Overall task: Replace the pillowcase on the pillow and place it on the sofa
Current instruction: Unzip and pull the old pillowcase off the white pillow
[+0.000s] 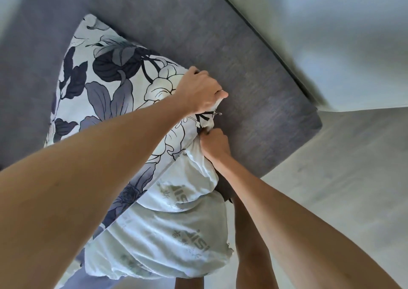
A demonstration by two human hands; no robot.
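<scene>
The pillow [176,233] lies on the sofa [242,56], half out at six o'clock. The left hand [201,89] grips the case [106,83] edge; the right hand [215,144] pinches the opening. Pulling evenly should avoid bunching.

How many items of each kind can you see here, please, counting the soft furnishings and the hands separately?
Floral grey-and-white fabric pillowcase: 1
White printed pillow insert, partly out of the pillowcase: 1
Grey fabric sofa: 1
Bare hands, left hand and right hand, both gripping at the pillowcase opening: 2
Total: 5
</scene>
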